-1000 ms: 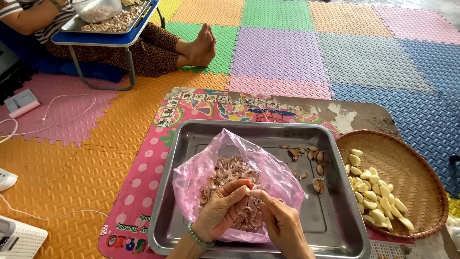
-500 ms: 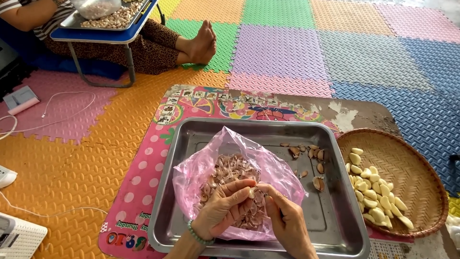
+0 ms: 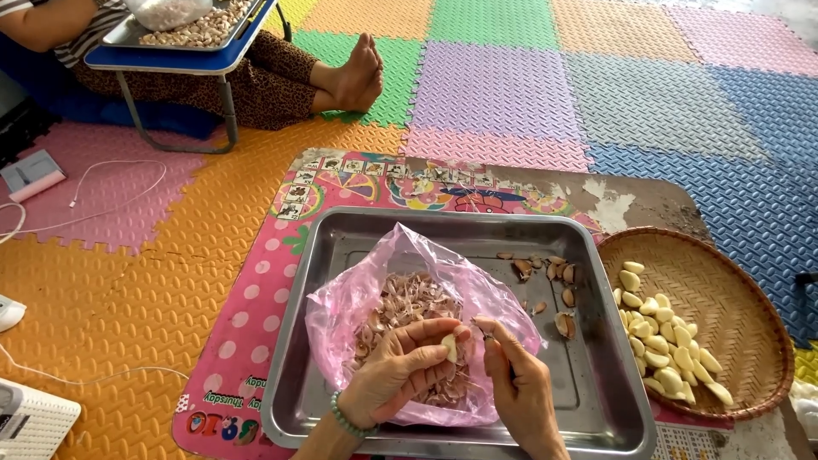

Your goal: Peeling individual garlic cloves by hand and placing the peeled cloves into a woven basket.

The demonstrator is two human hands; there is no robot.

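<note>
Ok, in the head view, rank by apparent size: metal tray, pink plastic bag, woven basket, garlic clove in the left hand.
1. Metal tray
2. Pink plastic bag and woven basket look alike in spread, so I won't rank them
3. Garlic clove, pinched by the left hand

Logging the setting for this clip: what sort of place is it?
Probably a home floor used for garlic peeling: coloured foam floor mats, a metal tray of skins, a woven basket of peeled cloves.

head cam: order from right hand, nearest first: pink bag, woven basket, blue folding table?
From the right hand:
1. Pink bag: directly under the hand, in the metal tray.
2. Woven basket: to the right, beside the tray, holding peeled garlic cloves.
3. Blue folding table: far top left, by another person.
</note>
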